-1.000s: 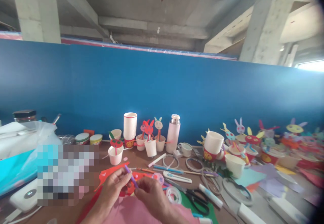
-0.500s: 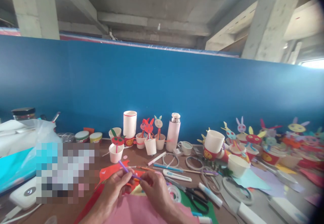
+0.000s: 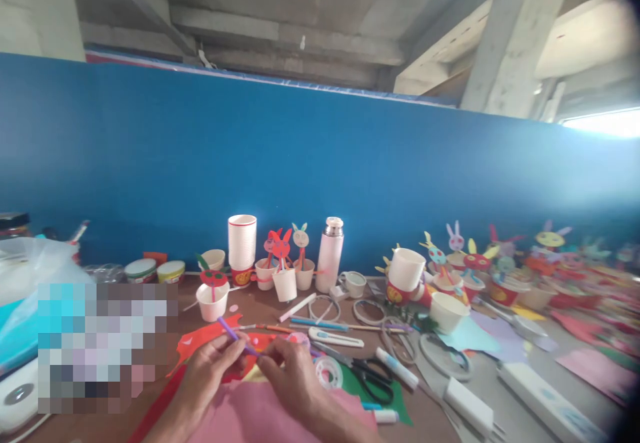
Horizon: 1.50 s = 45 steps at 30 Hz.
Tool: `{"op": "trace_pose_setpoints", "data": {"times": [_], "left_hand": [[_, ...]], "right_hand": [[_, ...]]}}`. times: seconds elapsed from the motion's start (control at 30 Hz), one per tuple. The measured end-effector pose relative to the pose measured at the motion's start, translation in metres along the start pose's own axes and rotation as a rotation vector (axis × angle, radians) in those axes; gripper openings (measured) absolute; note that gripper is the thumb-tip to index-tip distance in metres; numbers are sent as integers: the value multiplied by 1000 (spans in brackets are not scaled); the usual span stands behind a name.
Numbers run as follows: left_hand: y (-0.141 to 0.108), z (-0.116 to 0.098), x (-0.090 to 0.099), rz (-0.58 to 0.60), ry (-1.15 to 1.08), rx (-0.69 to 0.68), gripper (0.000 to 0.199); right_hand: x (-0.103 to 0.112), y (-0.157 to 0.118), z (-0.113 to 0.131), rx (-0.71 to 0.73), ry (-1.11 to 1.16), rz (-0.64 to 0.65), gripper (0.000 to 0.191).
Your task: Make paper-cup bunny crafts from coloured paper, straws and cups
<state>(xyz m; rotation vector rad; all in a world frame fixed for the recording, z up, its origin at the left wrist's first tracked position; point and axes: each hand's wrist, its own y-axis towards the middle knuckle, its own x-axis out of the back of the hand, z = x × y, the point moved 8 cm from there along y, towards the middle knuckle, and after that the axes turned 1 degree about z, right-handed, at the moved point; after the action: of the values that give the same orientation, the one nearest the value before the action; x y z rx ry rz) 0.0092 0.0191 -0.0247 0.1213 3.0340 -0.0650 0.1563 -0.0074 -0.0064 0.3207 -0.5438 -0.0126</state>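
Between my two hands is a thin purple strip [image 3: 228, 328], probably paper. My left hand [image 3: 213, 366] pinches it near the middle, and its upper end sticks out past the fingers. My right hand [image 3: 293, 369] has thumb and fingertips closed on the lower end. Pink paper [image 3: 260, 413] lies beneath both hands, with red paper [image 3: 203, 343] beyond the left one. A roll of clear tape [image 3: 329, 373] sits just beside my right hand. Black-handled scissors [image 3: 367, 376] rest on green paper [image 3: 400, 406].
Across the back stand paper cups with rabbit figures [image 3: 281, 246], stacked cups [image 3: 243, 243] and a pink thermos [image 3: 330, 256]. A box cutter [image 3: 335, 337], a glue stick [image 3: 397, 367], a white charger [image 3: 469, 404] and a power strip [image 3: 547, 403] lie to the right.
The view has turned to the right, so everything sits farther left in the picture. Both hands keep their hold on the purple strip, in nearly the same pose.
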Motion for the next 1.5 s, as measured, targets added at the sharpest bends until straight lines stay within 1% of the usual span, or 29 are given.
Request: {"op": "trace_pose_setpoints", "data": {"times": [0.03, 0.13, 0.23, 0.33, 0.4, 0.43, 0.5, 0.57, 0.67, 0.7, 0.73, 0.8, 0.9, 0.97, 1.03, 1.1, 1.17, 1.3, 1.37, 1.43, 1.5], "left_hand": [[2, 4, 0, 15, -13, 10, 34], [8, 17, 11, -48, 23, 59, 35], [13, 25, 15, -44, 97, 67, 31], [15, 33, 8, 30, 3, 95, 30], [16, 36, 1, 98, -84, 101, 32], [16, 36, -1, 113, -109, 93, 32], [16, 35, -2, 105, -124, 84, 33], [15, 32, 2, 58, -107, 81, 32], [11, 21, 9, -12, -116, 69, 30], [10, 17, 10, -16, -131, 69, 31], [9, 15, 10, -13, -139, 81, 32], [8, 10, 13, -26, -139, 77, 35], [10, 7, 12, 24, -39, 71, 38], [10, 7, 10, 64, 44, 57, 38], [10, 6, 10, 77, 99, 38, 38], [8, 7, 7, 99, 129, 35, 37], [6, 10, 4, 121, 156, 52, 37], [2, 14, 0, 115, 249, 44, 36], [-1, 14, -1, 113, 317, 37, 35], [-3, 10, -3, 117, 383, 21, 35], [-5, 1, -7, 136, 431, -45, 36]], "right_hand": [[-1, -2, 3, 22, -28, 0, 15], [-5, -7, 12, 110, -136, -4, 16], [-5, -8, 17, 168, -258, -36, 18], [-4, -5, 15, 186, -357, -64, 18], [-4, -2, 13, 194, -393, -70, 17], [-4, -1, 12, 201, -401, -71, 16], [-3, -1, 13, 219, -400, -73, 13], [1, 0, 16, 238, -375, -66, 9], [13, 6, 18, 233, -306, -6, 6], [18, 10, 15, 211, -287, 31, 8], [26, 15, 9, 155, -267, 50, 12], [44, 25, 1, 109, -269, 31, 19], [68, 36, -13, 55, -303, -14, 23], [79, 40, -18, 32, -343, -31, 24], [84, 41, -21, 17, -389, -28, 24], [83, 41, -23, 5, -438, -4, 23], [77, 39, -22, 5, -486, 47, 22], [53, 29, -18, 67, -564, 214, 22], [41, 23, -18, 93, -603, 276, 23], [31, 19, -22, 95, -646, 306, 22], [24, 16, -26, 90, -680, 319, 20]]}}
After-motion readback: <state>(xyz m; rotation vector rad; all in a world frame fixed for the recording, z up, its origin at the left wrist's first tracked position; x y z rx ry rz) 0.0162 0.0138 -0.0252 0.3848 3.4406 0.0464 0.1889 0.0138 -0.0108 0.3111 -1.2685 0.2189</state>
